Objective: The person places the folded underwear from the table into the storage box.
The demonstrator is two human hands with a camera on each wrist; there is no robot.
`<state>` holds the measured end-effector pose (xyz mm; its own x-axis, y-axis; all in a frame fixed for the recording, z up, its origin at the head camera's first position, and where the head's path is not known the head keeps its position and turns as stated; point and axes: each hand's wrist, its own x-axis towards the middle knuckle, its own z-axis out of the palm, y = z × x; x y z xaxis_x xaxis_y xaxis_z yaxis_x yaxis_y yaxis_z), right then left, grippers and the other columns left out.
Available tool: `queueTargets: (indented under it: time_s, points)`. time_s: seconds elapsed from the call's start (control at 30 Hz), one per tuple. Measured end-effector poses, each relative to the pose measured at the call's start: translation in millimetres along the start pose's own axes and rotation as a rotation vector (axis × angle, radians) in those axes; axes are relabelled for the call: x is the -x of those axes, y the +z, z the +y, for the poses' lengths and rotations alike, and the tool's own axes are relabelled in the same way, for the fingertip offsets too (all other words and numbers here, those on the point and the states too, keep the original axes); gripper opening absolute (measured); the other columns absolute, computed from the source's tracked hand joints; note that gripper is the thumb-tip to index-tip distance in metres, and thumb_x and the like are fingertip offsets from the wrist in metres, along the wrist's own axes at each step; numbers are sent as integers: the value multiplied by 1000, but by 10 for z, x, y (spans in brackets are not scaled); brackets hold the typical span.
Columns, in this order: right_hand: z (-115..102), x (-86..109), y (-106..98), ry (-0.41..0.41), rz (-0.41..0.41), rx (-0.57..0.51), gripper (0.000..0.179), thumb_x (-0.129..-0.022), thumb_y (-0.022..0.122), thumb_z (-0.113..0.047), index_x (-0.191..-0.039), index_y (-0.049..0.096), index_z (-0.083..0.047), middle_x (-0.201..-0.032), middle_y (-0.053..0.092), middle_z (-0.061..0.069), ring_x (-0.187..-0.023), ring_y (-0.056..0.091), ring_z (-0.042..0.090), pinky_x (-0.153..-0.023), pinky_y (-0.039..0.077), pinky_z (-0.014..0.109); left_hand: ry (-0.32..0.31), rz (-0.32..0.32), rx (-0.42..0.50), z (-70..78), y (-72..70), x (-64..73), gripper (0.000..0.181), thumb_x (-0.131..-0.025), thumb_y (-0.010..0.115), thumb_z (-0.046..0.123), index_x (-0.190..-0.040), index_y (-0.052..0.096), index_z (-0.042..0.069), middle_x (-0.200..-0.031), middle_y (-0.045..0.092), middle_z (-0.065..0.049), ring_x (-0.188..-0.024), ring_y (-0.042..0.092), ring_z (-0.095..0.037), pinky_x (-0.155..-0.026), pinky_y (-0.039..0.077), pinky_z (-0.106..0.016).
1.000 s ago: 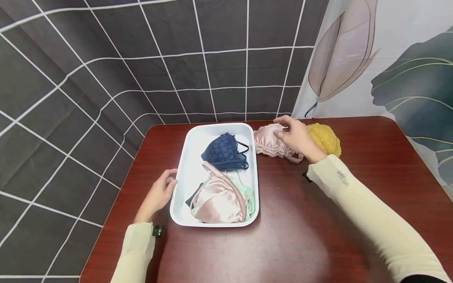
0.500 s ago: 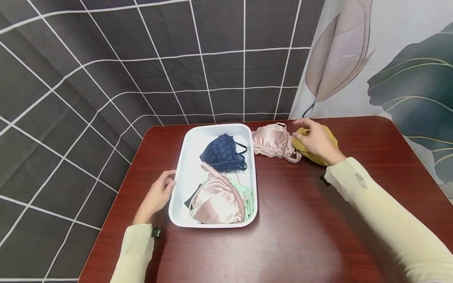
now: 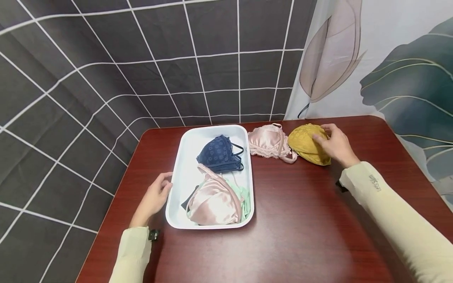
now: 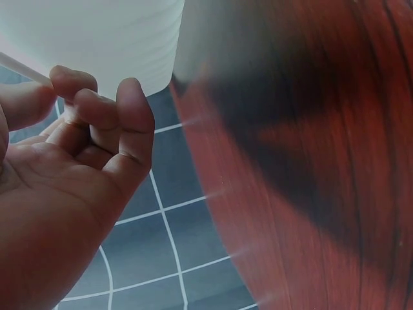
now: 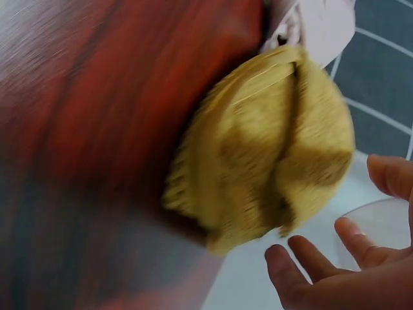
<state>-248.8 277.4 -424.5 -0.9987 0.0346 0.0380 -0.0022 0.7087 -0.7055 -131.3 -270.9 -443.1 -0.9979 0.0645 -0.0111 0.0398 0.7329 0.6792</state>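
My left hand [image 3: 155, 196] is at the left side of the white tray [image 3: 177, 214]; in the left wrist view its thumb and index finger pinch the tray's rim [image 4: 26, 70]. On the table to the right lies a folded yellow lace bra [image 3: 308, 143]. My right hand [image 3: 336, 143] is at that bra's right side, fingers spread and loosely bent, holding nothing. In the right wrist view the fingertips [image 5: 277, 255] sit just off the bra's edge. A pale pink satin bra [image 3: 267, 141] with lace trim lies between the tray and the yellow bra.
Inside the tray, a navy bra [image 3: 217, 155] lies at the back. A shiny pink satin bra [image 3: 214, 200] lies at the front over a mint green garment [image 3: 245, 200], with a dark piece [image 3: 189, 198] showing beside it. Behind the red-brown table [image 3: 283, 224] hangs a dark grid curtain [image 3: 219, 67].
My right hand has moved right, from over the pink bra across the yellow one to its right side. The yellow bra has shifted slightly toward the pink one. My left hand stays at the tray.
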Motion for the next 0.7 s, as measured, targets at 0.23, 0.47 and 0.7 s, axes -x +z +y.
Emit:
queueTargets:
  time_s: [0.23,0.47,0.7]
  points:
    - [196,32,-8,67,-103,17,86,-91,48,-56,-143,20,8,-138,30,36,-124,30,50,-98,25,60,3,8,-1,-4,1,3,37,-97,50,5,-133,44,3,-90,61,-12,-77,55,-24,-70,46,-39]
    - [233,37,4,116,-140,4,101,-85,53,-62,-147,10,6,-140,25,37,-126,27,51,-99,24,61,14,11,1,-11,2,3,37,-96,50,5,-133,44,3,-89,61,-12,-76,55,-24,-69,45,-39]
    - [275,42,33,137,-137,21,104,-84,53,-64,-147,8,5,-140,25,37,-127,26,52,-99,24,61,17,12,11,-19,5,3,37,-96,50,5,-132,44,3,-90,62,-13,-77,55,-24,-71,46,-40]
